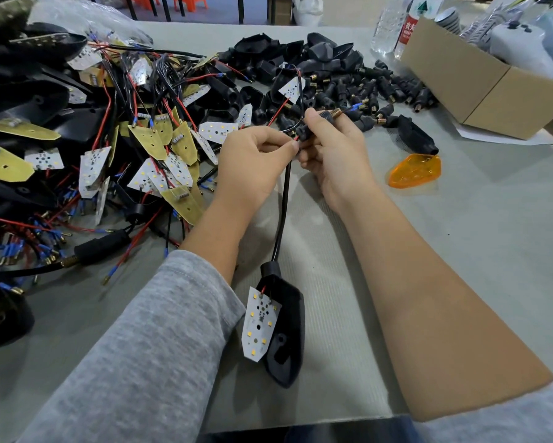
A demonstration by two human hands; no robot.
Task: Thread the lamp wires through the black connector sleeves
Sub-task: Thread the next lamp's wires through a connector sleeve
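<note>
Two hands meet at the centre of the head view, above the grey table (pixel 460 251). The left hand (pixel 252 161) pinches the thin red and black lamp wires (pixel 293 139) between thumb and forefinger, its other fingers curled in. The right hand (pixel 332 148) grips a black ribbed connector sleeve (pixel 313 124) with a brass threaded end that points toward the upper right of the frame. The wire ends sit at the near mouth of the sleeve; how far they reach inside cannot be told.

From the hands a black sheathed cable (pixel 283 212) drops toward the lower centre of the frame and enters a black pointed plastic lamp housing (pixel 288 330) lying on the table between the forearms. A white pointed LED board (pixel 260 324) with yellow chips leans against the housing's left edge.

At the upper left and left of the frame lies a tangled heap of wired LED boards and black housings (pixel 93 129). At the upper centre lies a pile of loose black connector sleeves (pixel 380 91). An orange translucent lens (pixel 414 171) lies right of the hands, just below a lone black housing. A brown cardboard box (pixel 480 87) and clear plastic bottles (pixel 393 24) occupy the upper right.
</note>
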